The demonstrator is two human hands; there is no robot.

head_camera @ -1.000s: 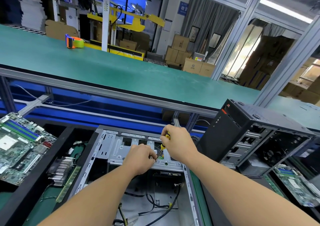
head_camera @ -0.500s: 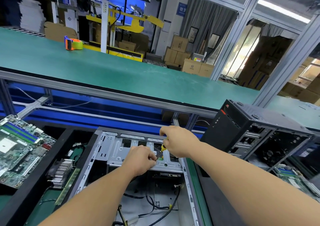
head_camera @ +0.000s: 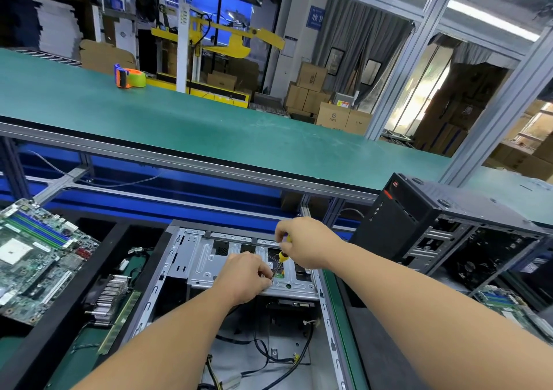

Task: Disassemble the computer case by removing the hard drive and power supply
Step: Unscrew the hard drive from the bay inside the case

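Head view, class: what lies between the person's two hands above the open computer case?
The screwdriver bridges them: right hand grips its yellow handle, left hand steadies the tip.

Bright, even overhead strip light [head_camera: 490, 18]; daylight glares through the far-right opening [head_camera: 419, 96]. Soft shadows beneath the fingers [head_camera: 266, 273]. Wide-angle bending at the edges; forearms nearest the camera slightly soft.
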